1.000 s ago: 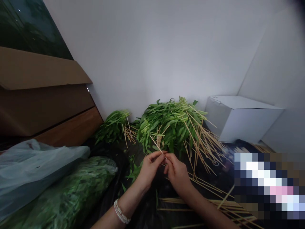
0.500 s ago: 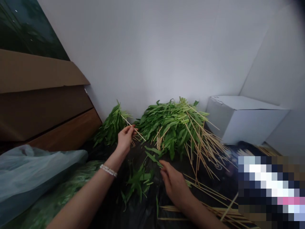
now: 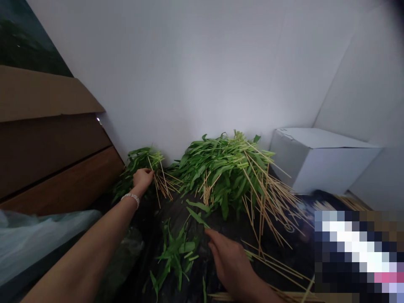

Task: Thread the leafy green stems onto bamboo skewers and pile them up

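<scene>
Left hand (image 3: pixel 143 179) pinches a bamboo skewer (image 3: pixel 150 163) at the smaller leafy-greens pile (image 3: pixel 140 155), left of centre. Our right hand (image 3: pixel 232 259), fingers narrow, meets a leaf (image 3: pixel 196 216), lower centre; we can't tell if gripped. Snagging crossed skewers could topple that pile.

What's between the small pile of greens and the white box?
In the head view, a larger heap of greens, with thin sticks fanning out, lies between the small pile by the left hand and the white box.

Bare hands (image 3: pixel 144 178) (image 3: pixel 232 260), 2; beaded bracelet (image 3: pixel 135 197), 1; skewered heaps of leafy greens (image 3: pixel 217 162) (image 3: pixel 134 162), 2; brown cardboard box (image 3: pixel 47 136), 1; white box (image 3: pixel 334 170), 1; wooden skewers (image 3: pixel 279 194), overlapping, uncountable.
</scene>
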`<state>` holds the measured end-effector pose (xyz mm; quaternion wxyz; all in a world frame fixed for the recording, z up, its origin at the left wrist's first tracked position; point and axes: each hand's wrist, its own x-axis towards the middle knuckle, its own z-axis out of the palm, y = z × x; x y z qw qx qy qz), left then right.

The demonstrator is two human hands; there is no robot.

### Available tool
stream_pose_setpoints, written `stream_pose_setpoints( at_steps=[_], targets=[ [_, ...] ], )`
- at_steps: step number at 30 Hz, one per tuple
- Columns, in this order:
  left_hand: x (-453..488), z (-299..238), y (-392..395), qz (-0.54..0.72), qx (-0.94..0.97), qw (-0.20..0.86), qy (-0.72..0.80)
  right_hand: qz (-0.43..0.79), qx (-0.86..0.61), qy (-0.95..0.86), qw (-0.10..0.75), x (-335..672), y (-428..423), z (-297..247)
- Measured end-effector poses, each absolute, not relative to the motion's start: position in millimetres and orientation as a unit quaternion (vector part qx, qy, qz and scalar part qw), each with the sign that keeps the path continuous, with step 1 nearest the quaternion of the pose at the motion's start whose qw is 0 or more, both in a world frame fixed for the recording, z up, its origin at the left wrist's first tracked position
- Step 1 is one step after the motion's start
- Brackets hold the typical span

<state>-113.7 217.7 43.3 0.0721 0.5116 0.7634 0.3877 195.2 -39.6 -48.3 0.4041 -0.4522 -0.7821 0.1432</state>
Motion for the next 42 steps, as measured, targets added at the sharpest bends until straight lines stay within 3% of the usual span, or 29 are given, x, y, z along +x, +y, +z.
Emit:
stream_pose_setpoints(
  at_steps=[9, 14, 17, 22, 24, 26, 31, 36, 42],
  targets=[
    [-96, 37, 196, 0.385, 0.529, 0.086, 0.751, 0.114, -0.446, -0.803, 0.379, 195, -41, -51],
    [-46, 45, 126, 0.376, 0.613, 0.188, 0.669, 0.111, -0.441, -0.812, 0.366, 198, -42, -54],
    [-47, 70, 60, 0.282, 0.735, 0.26, 0.56, 0.108, -0.441, -0.81, 0.37, 199, -41, -53],
    [-123, 116, -42, 0.24, 0.714, -0.065, 0.655, 0.13, -0.442, -0.797, 0.391, 204, -40, -42],
    [-147, 116, -69, 0.246, 0.679, -0.147, 0.676, 0.166, -0.444, -0.779, 0.411, 208, -38, -34],
    [-150, 102, -85, 0.257, 0.681, -0.115, 0.677, 0.228, -0.45, -0.745, 0.437, 214, -35, -23],
    [-80, 30, -95, 0.228, 0.76, 0.111, 0.598, 0.409, -0.434, -0.628, 0.5, 234, -28, 2],
    [-28, -36, -77, 0.193, 0.779, 0.083, 0.59, 0.433, -0.422, -0.593, 0.532, 250, -24, 15],
    [-13, -60, -45, 0.175, 0.767, 0.009, 0.617, 0.395, -0.435, -0.626, 0.513, 251, -25, 12]
  ],
)
